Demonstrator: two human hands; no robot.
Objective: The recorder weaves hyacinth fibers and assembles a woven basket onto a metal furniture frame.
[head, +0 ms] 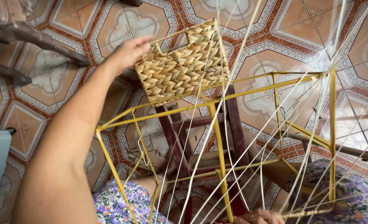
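Left hand [128,52] is up at the far top corner of the yellow wire frame [217,124], fingers curled onto the edge of the woven panel [182,62], pinching the braid where it meets the wire, probably to keep that last row tight against the frame. Right hand [260,216] barely pokes in at the bottom edge, so I can't tell if it's gripping anything or loose, though it sits right by the frame's lower bar. So far the woven patch only covers one upper corner of the frame. Loose pale strands [242,157] run across the open sides. Frame is propped over a dark red wooden stool [233,124] and a floral-print lap [117,203], which puts it at working height. Patterned floor tiles [275,37] underneath.
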